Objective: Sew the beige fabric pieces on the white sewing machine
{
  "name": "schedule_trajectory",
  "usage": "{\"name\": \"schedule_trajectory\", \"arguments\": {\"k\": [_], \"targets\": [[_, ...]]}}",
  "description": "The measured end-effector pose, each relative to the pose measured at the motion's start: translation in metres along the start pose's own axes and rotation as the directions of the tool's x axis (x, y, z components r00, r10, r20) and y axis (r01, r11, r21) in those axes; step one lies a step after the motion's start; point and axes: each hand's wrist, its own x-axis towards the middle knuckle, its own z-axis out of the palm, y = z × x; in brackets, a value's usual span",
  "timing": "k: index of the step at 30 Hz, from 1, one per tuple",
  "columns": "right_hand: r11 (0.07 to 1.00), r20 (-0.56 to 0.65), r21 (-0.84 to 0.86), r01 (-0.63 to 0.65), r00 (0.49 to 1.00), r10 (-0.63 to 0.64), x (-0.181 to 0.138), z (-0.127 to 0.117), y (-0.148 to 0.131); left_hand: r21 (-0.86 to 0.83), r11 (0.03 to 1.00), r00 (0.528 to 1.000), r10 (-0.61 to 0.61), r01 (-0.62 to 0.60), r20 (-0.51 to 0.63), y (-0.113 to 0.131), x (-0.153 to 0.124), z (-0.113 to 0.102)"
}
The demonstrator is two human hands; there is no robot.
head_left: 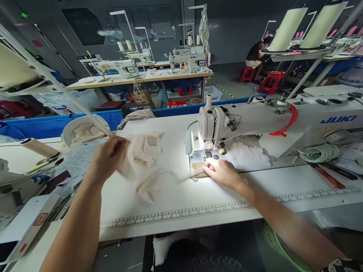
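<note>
My left hand (111, 155) is raised over the left of the sewing table (176, 219), its fingers closed on thin cream fabric (144, 149). The fabric hangs in loose folds, smeared by motion. A pale strip of it stretches towards my right hand (222, 172), which rests beside the needle plate (195, 156) with thumb and fingertips pinched on its end. Just above those fingertips is the head of the white sewing machine (210, 126). Its needle and presser foot are partly hidden by the right hand.
A printed ruler (181, 215) runs along the front edge. Red-handled snips (330, 177) and coiled pale cord (319, 154) lie at right. A thread cone (39, 148) lies at left near a white bowl (69, 130) of fabric. Another person (256, 56) sits in the background.
</note>
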Motion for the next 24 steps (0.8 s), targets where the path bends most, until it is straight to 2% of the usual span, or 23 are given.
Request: {"name": "schedule_trajectory", "arguments": {"k": [1,2,4,6,8,10,12,16,19,21,24], "targets": [[0.999,-0.043,-0.046,0.006,0.999,-0.008,-0.002,-0.001,0.003,0.017,0.999,0.99,0.036,-0.039,0.139,0.008,-0.007,0.004],[0.996,-0.079,-0.08,0.032,0.996,-0.038,-0.006,-0.001,0.006,0.005,0.997,0.96,0.067,-0.071,0.272,0.016,-0.015,0.011],[0.983,-0.127,-0.145,0.112,0.983,-0.131,-0.014,-0.004,0.012,-0.073,0.994,0.871,0.11,-0.086,0.478,0.032,-0.032,0.033],[0.964,-0.115,-0.15,0.219,0.965,-0.237,-0.024,-0.006,0.015,-0.132,0.989,0.783,0.13,-0.061,0.608,0.046,-0.046,0.058],[0.934,-0.09,-0.13,0.332,0.935,-0.344,-0.032,-0.008,0.015,-0.166,0.985,0.726,0.151,-0.052,0.67,0.056,-0.054,0.078],[0.903,-0.081,-0.151,0.403,0.905,-0.417,-0.035,-0.007,0.012,-0.187,0.98,0.726,0.177,-0.068,0.665,0.061,-0.055,0.09],[0.902,-0.062,-0.188,0.389,0.912,-0.406,-0.031,-0.004,0.006,-0.197,0.977,0.745,0.192,-0.083,0.639,0.059,-0.052,0.096],[0.96,0.011,-0.089,0.266,0.964,-0.266,-0.01,0.0,-0.004,-0.225,0.974,0.777,0.159,-0.023,0.609,0.045,-0.041,0.108],[0.996,0.059,-0.016,0.092,0.994,-0.091,0.003,-0.003,-0.007,-0.278,0.959,0.805,0.121,0.057,0.581,0.036,-0.031,0.119],[0.998,0.076,-0.069,-0.006,0.997,0.011,0.006,-0.005,-0.007,-0.287,0.955,0.823,0.099,0.081,0.56,0.034,-0.026,0.124],[0.98,-0.013,-0.188,-0.057,0.998,0.056,0.002,-0.005,-0.003,-0.267,0.961,0.832,0.085,0.078,0.548,0.036,-0.021,0.128]]}}
